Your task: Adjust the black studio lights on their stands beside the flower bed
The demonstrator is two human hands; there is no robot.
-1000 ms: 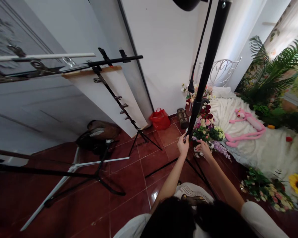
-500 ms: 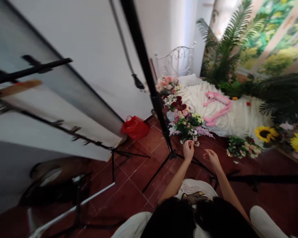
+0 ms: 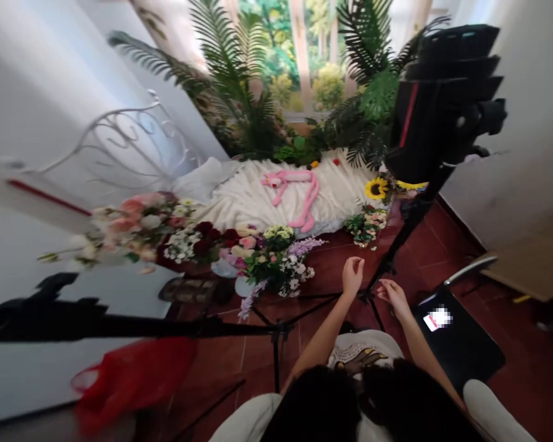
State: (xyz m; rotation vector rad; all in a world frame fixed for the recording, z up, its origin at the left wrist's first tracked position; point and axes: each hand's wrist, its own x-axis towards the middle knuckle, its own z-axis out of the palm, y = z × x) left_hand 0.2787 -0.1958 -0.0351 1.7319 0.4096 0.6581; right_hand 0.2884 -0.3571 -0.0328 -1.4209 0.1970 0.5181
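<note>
My left hand (image 3: 352,276) is raised in front of my body, thumb and fingertips drawn together in a pinch. A short gap to its right, my right hand (image 3: 394,296) has its fingers curled and thumb against the fingertips. Anything between the fingertips of either hand is too small to make out. Beyond the hands, a pink plush toy (image 3: 299,178) lies on a bed with a cream gathered cover (image 3: 239,196). Artificial flowers (image 3: 262,252) line the bed's near side. A smaller flower bunch (image 3: 367,224) lies just past my hands.
A black light stand (image 3: 408,215) carrying a lamp (image 3: 435,104) rises at right. Another black stand (image 3: 276,344) has tripod legs at left, near a red plastic bag (image 3: 129,380). A black folding chair (image 3: 470,344) stands at right. Palm leaves (image 3: 230,67) and a white metal headboard (image 3: 124,135) are behind.
My view has swung to the right, bringing the bed to the middle and the lamp and chair into sight. Both hands keep nearly the same pose before my body.
</note>
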